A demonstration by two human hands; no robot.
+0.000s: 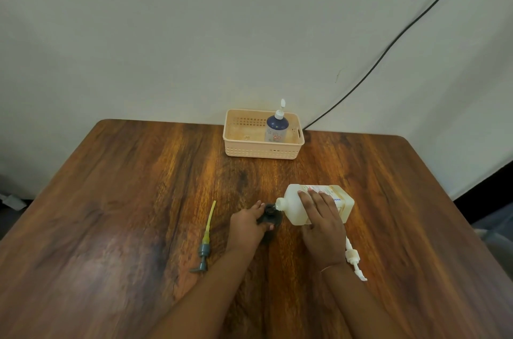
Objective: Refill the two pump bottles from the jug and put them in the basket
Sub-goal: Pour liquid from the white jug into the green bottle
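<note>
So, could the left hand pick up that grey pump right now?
Probably not yet: the grey pump lies close beside it, nothing between, but the left hand grips the dark bottle at the mouth of the tilted jug.

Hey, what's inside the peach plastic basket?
One dark blue pump bottle with a white head stands upright toward the right end of the peach slotted basket. The floor beneath it is covered.

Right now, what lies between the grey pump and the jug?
The left hand, gripping the dark bottle at the mouth of the jug, in the head view.
</note>
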